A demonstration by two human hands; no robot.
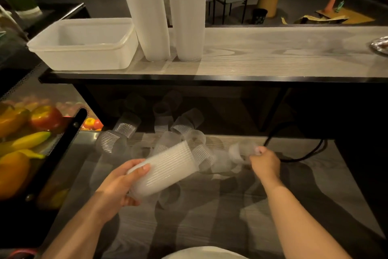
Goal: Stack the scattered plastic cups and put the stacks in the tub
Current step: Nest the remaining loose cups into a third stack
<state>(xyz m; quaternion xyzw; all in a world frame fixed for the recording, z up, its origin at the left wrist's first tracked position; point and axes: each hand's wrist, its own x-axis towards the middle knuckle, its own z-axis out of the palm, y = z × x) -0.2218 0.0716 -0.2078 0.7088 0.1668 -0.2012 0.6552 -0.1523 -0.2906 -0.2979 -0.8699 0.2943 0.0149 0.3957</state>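
A dark shelf edge (pixel 210 79) is jutting out over the far part of the lower counter (pixel 210 227), and several loose cups (pixel 182 124) are lying half under it in shadow. A black cable (pixel 294 158) is trailing across the counter just beyond the right hand (pixel 265 165). To the left, a black perforated rack (pixel 60 143) is holding fruit (pixel 31 139), yellow, orange and red, pressed close to the counter's side.

On the upper shelf (pixel 273 53) a white rectangular tub (pixel 84 44) is sitting near the left end; its inside is looking bare from here. Just beside it two tall stacks (pixel 168 17) of cups are standing upright, close together, running out of the top of the view. A metal dish (pixel 381 47) is peeking in at the far right.

The cups are clear thin plastic, ribbed with fine vertical lines, tapering toward the base. The left hand (pixel 117 185) is gripping a short stack (pixel 165 169) tilted on its side, fingers wrapped under it and thumb across the top, its open end pointing toward the scattered cups. The right hand is curling its fingers around a single cup (pixel 241 152) at the right edge of the pile; this part is blurred. The counter is showing pale wood grain under the heavy shadows of both arms.
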